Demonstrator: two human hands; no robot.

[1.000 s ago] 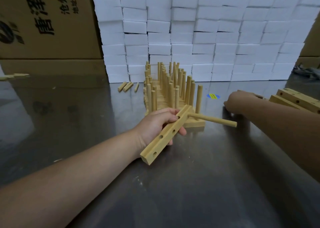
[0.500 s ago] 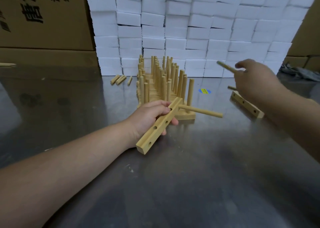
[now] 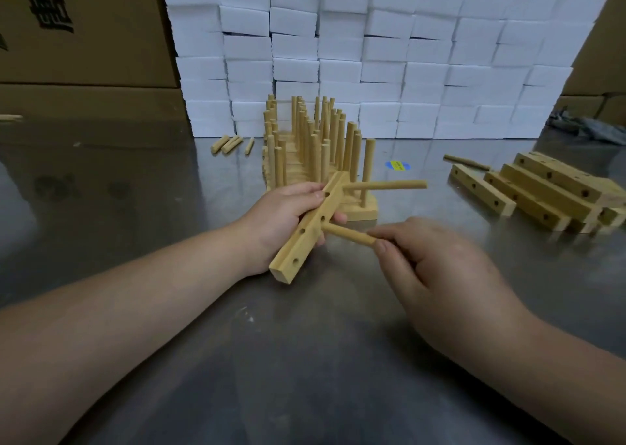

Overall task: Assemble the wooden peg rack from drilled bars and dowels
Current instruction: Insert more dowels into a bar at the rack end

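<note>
Right hand (image 3: 437, 261) has been brought back from the spare bars (image 3: 528, 194), second dowel (image 3: 349, 234) pinched, tip set against the drilled bar (image 3: 306, 238) gripped by the left hand (image 3: 284, 217) just beside; first dowel (image 3: 386, 184) is seated, so peg two's probably next.

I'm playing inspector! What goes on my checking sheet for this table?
Surface: shiny metal table, a bit scuffed.
Job's things: drilled bar with first dowel sticking out sideways; second dowel with its tip at the bar; finished peg racks behind; spare bars stacked at the right.
Clutter: loose dowels by the racks; blue-and-yellow sticker.
Hands: left hand grips the drilled bar; right hand pinches the second dowel.
Cables: nothing seen.
Surroundings: white foam blocks stacked like a wall; cardboard boxes.
</note>
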